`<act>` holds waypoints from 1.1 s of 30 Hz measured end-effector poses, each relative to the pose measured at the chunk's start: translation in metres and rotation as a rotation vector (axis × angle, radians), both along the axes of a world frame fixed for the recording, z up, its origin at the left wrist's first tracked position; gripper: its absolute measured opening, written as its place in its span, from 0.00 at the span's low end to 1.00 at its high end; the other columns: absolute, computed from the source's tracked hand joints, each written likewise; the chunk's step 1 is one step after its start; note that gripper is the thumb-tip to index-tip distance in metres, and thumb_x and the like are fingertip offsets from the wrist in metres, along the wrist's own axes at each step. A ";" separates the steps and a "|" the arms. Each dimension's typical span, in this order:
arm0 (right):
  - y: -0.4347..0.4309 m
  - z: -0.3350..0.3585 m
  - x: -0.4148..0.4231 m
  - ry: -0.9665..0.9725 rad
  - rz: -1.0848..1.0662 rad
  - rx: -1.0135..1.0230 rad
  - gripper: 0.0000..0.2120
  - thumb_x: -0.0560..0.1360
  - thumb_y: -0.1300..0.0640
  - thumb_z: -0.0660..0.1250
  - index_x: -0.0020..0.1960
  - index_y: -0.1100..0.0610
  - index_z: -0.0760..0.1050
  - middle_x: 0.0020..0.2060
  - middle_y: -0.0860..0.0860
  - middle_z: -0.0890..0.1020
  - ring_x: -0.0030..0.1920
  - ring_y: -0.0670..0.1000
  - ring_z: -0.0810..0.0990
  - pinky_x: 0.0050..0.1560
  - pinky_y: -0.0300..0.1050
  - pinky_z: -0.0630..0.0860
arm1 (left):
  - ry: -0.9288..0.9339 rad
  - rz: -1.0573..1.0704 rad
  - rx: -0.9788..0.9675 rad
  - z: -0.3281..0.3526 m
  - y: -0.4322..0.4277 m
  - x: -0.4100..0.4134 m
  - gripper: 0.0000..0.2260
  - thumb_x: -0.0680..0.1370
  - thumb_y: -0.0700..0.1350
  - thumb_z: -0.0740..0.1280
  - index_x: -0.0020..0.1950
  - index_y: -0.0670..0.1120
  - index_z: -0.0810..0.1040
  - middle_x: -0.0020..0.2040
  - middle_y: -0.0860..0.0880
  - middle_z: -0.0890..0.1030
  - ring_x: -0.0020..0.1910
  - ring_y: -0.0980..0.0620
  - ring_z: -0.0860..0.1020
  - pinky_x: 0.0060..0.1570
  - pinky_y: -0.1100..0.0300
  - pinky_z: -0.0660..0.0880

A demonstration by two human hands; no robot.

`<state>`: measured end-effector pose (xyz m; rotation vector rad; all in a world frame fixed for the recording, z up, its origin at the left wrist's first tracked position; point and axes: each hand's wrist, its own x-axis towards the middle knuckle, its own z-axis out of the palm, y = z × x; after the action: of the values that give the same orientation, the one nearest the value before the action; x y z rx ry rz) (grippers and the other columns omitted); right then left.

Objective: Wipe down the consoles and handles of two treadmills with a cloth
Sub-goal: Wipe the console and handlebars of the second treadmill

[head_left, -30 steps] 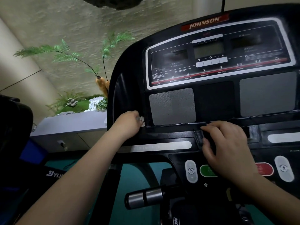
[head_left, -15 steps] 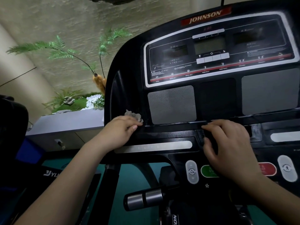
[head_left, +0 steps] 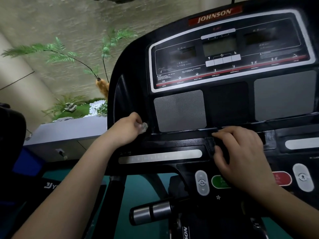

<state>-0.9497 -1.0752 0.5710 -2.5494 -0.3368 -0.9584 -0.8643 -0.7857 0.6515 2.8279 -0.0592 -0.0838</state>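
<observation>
The left hand pinches a small crumpled grey-white cloth between curled fingers and thumb, and only a wad of it shows past the fingertips. The cloth touches the black plastic treadmill console at its left edge, just beside the lower left corner of the left grey mesh panel and above the long pale grey strip.

The right hand lies on the middle of the console. Its fingers bend over the narrow black ledge under the mesh panels, and its thumb sits against the black face below (whether it clamps the ledge or merely leans on it cannot be told). Its palm covers part of the green oval button and part of the red oval button. A grey oval button sits just left of the green one.

Above, a red label reads JOHNSON over the dark display panel. Below the console a short handle with silver metal bands juts left. Behind the left arm, green fern fronds arch over a grey counter.
</observation>
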 end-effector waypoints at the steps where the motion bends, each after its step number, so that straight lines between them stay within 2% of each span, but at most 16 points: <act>1: 0.000 0.000 0.000 0.000 -0.002 0.003 0.15 0.72 0.54 0.62 0.54 0.59 0.79 0.49 0.55 0.78 0.51 0.58 0.76 0.58 0.53 0.67 | -0.003 -0.008 -0.065 0.000 0.001 -0.001 0.03 0.79 0.45 0.61 0.52 0.48 0.71 0.44 0.50 0.75 0.43 0.51 0.73 0.40 0.59 0.66; 2: 0.001 0.001 -0.001 -0.001 -0.002 0.007 0.15 0.72 0.54 0.61 0.54 0.58 0.79 0.49 0.54 0.78 0.50 0.58 0.76 0.58 0.53 0.66 | -0.008 -0.017 -0.119 0.000 0.000 -0.003 0.01 0.79 0.44 0.61 0.50 0.49 0.72 0.43 0.51 0.75 0.41 0.53 0.73 0.39 0.59 0.67; 5: 0.002 0.002 -0.001 0.000 0.002 0.010 0.15 0.72 0.54 0.61 0.53 0.58 0.79 0.49 0.54 0.78 0.50 0.58 0.76 0.58 0.52 0.66 | -0.016 -0.058 -0.182 -0.001 -0.005 -0.011 0.03 0.78 0.41 0.62 0.46 0.49 0.71 0.41 0.51 0.77 0.40 0.53 0.74 0.39 0.60 0.69; 8: 0.002 0.002 -0.001 0.004 0.005 0.011 0.14 0.72 0.54 0.61 0.53 0.58 0.79 0.49 0.54 0.78 0.50 0.58 0.76 0.58 0.52 0.66 | -0.075 -0.108 -0.107 -0.003 -0.017 -0.023 0.03 0.78 0.41 0.62 0.46 0.48 0.70 0.40 0.54 0.76 0.44 0.52 0.74 0.39 0.60 0.67; 10: 0.002 0.003 -0.001 0.004 0.007 0.014 0.14 0.72 0.54 0.61 0.53 0.58 0.79 0.49 0.54 0.78 0.50 0.57 0.76 0.58 0.52 0.66 | -0.154 -0.098 -0.024 -0.008 -0.025 -0.033 0.03 0.78 0.41 0.61 0.50 0.47 0.71 0.42 0.55 0.72 0.51 0.50 0.70 0.45 0.59 0.66; 12: 0.002 0.003 -0.002 0.004 0.006 0.014 0.14 0.72 0.54 0.62 0.53 0.58 0.78 0.48 0.53 0.77 0.50 0.56 0.75 0.58 0.51 0.65 | -0.222 -0.064 0.000 -0.015 -0.034 -0.042 0.06 0.78 0.40 0.60 0.53 0.46 0.71 0.47 0.52 0.73 0.54 0.49 0.68 0.52 0.56 0.69; 15: 0.002 0.003 -0.002 0.004 0.008 0.011 0.12 0.71 0.55 0.63 0.52 0.58 0.78 0.48 0.53 0.77 0.50 0.56 0.75 0.59 0.50 0.65 | -0.258 -0.051 -0.001 -0.019 -0.055 -0.049 0.05 0.79 0.42 0.58 0.53 0.46 0.71 0.54 0.48 0.77 0.54 0.47 0.68 0.55 0.51 0.71; 18: 0.001 0.003 -0.002 0.005 0.012 0.012 0.12 0.71 0.56 0.64 0.53 0.58 0.78 0.49 0.53 0.77 0.51 0.55 0.74 0.59 0.50 0.65 | -0.230 -0.029 0.053 -0.014 -0.084 -0.048 0.07 0.79 0.44 0.57 0.54 0.44 0.71 0.53 0.44 0.77 0.55 0.44 0.69 0.56 0.47 0.71; 23: 0.001 0.002 -0.002 -0.003 0.021 0.019 0.13 0.71 0.56 0.63 0.53 0.58 0.77 0.49 0.53 0.77 0.51 0.56 0.75 0.58 0.51 0.66 | -0.270 -0.188 0.046 -0.014 -0.141 -0.049 0.09 0.80 0.49 0.57 0.53 0.44 0.70 0.53 0.43 0.78 0.54 0.42 0.70 0.52 0.49 0.71; 26: 0.000 0.002 -0.003 0.002 0.037 0.030 0.14 0.71 0.55 0.62 0.54 0.58 0.77 0.50 0.54 0.77 0.51 0.56 0.75 0.58 0.51 0.67 | -0.245 -0.206 -0.126 -0.007 -0.148 -0.047 0.12 0.81 0.53 0.58 0.52 0.45 0.72 0.51 0.44 0.79 0.54 0.43 0.72 0.53 0.52 0.70; 28: -0.001 0.004 -0.004 0.008 0.052 0.058 0.14 0.71 0.55 0.62 0.53 0.58 0.77 0.50 0.53 0.77 0.51 0.56 0.75 0.58 0.51 0.67 | -0.220 -0.210 -0.380 -0.003 -0.132 -0.048 0.10 0.80 0.52 0.59 0.52 0.47 0.74 0.52 0.48 0.79 0.53 0.50 0.75 0.52 0.58 0.69; 30: -0.002 0.005 -0.006 0.034 0.073 0.085 0.15 0.71 0.54 0.61 0.54 0.57 0.77 0.50 0.52 0.77 0.52 0.55 0.75 0.59 0.50 0.67 | -0.296 -0.220 -0.541 -0.003 -0.106 -0.053 0.07 0.80 0.50 0.60 0.53 0.51 0.76 0.55 0.52 0.78 0.54 0.58 0.75 0.53 0.66 0.68; 32: -0.002 0.009 -0.007 0.074 0.090 0.105 0.16 0.70 0.52 0.61 0.55 0.56 0.76 0.52 0.51 0.76 0.53 0.54 0.75 0.59 0.48 0.65 | -0.421 -0.153 -0.568 -0.007 -0.078 -0.059 0.06 0.80 0.48 0.60 0.53 0.52 0.76 0.56 0.56 0.75 0.56 0.63 0.73 0.54 0.75 0.65; 33: -0.002 0.012 -0.007 0.091 0.093 0.120 0.17 0.70 0.51 0.60 0.56 0.55 0.76 0.52 0.50 0.76 0.53 0.53 0.75 0.59 0.47 0.65 | -0.467 -0.078 -0.546 -0.013 -0.065 -0.062 0.06 0.79 0.46 0.61 0.54 0.52 0.77 0.55 0.56 0.75 0.55 0.62 0.73 0.54 0.75 0.64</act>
<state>-0.9566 -1.0769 0.5827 -2.4366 -0.3567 -0.8009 -0.9266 -0.8503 0.6388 2.2425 -0.2537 0.4996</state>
